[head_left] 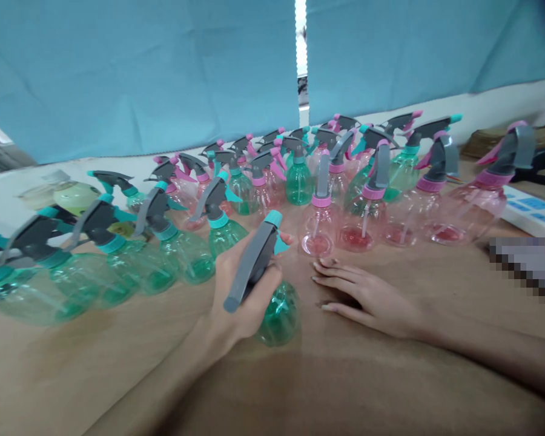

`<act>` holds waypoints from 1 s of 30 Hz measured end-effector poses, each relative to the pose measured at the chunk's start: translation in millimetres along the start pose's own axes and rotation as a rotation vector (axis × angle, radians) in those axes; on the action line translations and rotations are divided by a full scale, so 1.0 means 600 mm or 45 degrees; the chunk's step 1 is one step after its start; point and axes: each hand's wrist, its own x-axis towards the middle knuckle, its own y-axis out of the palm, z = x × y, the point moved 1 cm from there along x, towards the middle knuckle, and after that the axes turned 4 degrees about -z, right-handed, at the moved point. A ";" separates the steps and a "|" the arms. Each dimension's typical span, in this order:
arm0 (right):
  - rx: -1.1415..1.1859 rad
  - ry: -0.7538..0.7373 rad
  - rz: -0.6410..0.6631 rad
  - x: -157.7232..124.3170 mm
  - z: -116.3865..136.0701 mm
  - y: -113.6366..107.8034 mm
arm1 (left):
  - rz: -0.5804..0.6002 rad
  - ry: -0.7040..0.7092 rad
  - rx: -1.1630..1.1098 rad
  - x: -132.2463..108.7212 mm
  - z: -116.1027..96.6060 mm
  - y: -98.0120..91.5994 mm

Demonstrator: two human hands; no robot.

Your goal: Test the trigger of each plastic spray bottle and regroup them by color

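My left hand (pixel 243 290) is closed around the neck of a green spray bottle (pixel 279 318) with a grey head and teal nozzle. The bottle's base is at the tabletop; whether it touches, I cannot tell. My right hand (pixel 372 297) lies palm down on the wooden table (pixel 345 375), fingers spread and holding nothing. Just beyond its fingertips stands a clear pink spray bottle (pixel 318 233) with a grey and pink head. Left of my left hand is a green spray bottle (pixel 188 254), part of a row of similar ones.
Many more green and pink spray bottles crowd the back of the table, including a pink one (pixel 472 209) at the right. A white and blue box (pixel 533 209) and a pixelated patch lie at the right edge. Blue curtains (pixel 140 72) hang behind.
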 end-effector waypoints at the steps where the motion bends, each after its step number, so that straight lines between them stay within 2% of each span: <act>1: 0.001 -0.001 0.000 0.000 0.000 0.000 | 0.002 0.008 0.012 0.000 0.001 0.000; 7: -0.028 -0.007 0.026 0.000 -0.001 0.000 | -0.021 0.076 0.008 0.001 0.008 0.001; 15: -0.078 -0.002 0.068 0.001 0.000 -0.001 | -0.006 0.047 0.013 0.000 0.007 0.000; 24: -0.019 -0.008 0.028 0.001 -0.002 0.001 | -0.025 0.054 0.122 0.002 -0.018 0.001; 30: 0.023 -0.038 -0.011 0.000 0.008 -0.002 | -0.041 0.006 0.160 -0.003 -0.011 0.001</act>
